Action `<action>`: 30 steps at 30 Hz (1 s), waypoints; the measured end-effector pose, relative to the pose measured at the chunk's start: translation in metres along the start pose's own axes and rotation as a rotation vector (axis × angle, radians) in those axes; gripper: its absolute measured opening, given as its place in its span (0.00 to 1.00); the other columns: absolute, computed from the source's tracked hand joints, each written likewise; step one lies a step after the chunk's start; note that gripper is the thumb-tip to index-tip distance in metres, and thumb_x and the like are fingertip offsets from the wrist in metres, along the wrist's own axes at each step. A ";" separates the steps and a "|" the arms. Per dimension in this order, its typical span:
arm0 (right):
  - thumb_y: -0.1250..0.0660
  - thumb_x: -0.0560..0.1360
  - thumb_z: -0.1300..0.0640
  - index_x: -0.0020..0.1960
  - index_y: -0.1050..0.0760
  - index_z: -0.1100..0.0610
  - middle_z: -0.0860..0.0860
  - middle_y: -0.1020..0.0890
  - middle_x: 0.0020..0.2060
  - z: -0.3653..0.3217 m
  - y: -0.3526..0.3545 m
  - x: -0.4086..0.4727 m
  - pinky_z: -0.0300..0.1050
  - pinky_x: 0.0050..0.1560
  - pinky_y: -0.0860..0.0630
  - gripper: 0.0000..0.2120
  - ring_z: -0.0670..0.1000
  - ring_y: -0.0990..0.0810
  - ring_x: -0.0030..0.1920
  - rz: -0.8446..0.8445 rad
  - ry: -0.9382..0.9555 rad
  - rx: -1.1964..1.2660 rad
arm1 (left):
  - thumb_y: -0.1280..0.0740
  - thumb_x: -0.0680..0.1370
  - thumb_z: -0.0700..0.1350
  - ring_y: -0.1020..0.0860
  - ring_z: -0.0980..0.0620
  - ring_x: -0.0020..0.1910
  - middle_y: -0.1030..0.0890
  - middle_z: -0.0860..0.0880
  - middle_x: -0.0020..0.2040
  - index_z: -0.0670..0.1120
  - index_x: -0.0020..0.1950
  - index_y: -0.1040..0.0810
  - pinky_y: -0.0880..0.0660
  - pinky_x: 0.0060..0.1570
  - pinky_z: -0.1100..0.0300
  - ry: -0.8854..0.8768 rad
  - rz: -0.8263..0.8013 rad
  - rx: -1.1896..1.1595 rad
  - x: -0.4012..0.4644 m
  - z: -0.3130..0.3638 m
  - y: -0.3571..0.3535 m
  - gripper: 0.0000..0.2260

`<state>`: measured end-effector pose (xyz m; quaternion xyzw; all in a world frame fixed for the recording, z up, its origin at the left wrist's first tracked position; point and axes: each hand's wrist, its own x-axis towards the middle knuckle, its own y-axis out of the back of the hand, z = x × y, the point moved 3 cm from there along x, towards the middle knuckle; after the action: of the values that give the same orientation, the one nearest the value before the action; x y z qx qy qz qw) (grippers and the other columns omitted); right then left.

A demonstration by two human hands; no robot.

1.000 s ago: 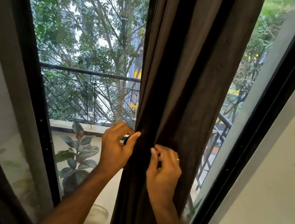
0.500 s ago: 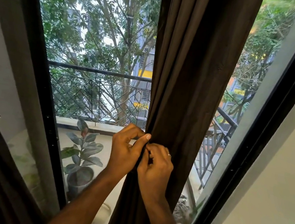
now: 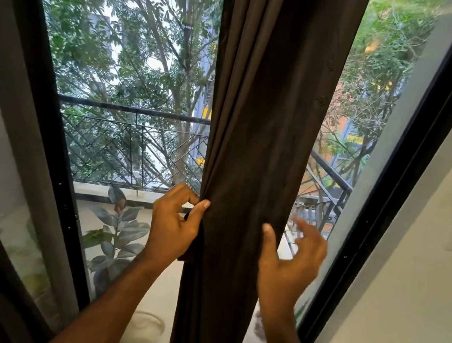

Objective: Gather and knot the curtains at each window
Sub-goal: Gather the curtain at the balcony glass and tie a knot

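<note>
While pinching the near edge of the dark curtain (image 3: 263, 135) between thumb and curled fingers, left hand (image 3: 172, 223) clamped on a gathered fold at its own right. Just right of that grip, curtain hanging between the two hands in loose vertical pleats, unknotted. Right hand (image 3: 290, 260) spread and blurred at the cloth's far edge, thumb on the front, fingers reaching behind, gripping nothing yet. Probably soft, limp, moderately heavy fabric, likely to slide through a loose hold. Best taken around the whole bundle at the height of the left hand.

Right hand (image 3: 288, 267) off curtain (image 3: 269, 118), open
</note>
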<state>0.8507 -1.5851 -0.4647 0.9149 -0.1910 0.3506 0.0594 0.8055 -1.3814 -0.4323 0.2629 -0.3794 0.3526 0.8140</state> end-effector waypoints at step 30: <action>0.32 0.80 0.55 0.54 0.19 0.56 0.42 0.19 0.47 0.008 -0.005 -0.015 0.45 0.51 0.25 0.06 0.43 0.20 0.48 -0.085 0.106 0.003 | 0.30 0.77 0.41 0.27 0.53 0.36 0.27 0.49 0.35 0.42 0.35 0.28 0.29 0.36 0.58 0.008 0.019 0.001 -0.001 -0.004 -0.015 0.12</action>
<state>0.8470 -1.5779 -0.4806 0.9024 -0.1481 0.3961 0.0827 0.8185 -1.3880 -0.4378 0.2584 -0.3784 0.3616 0.8120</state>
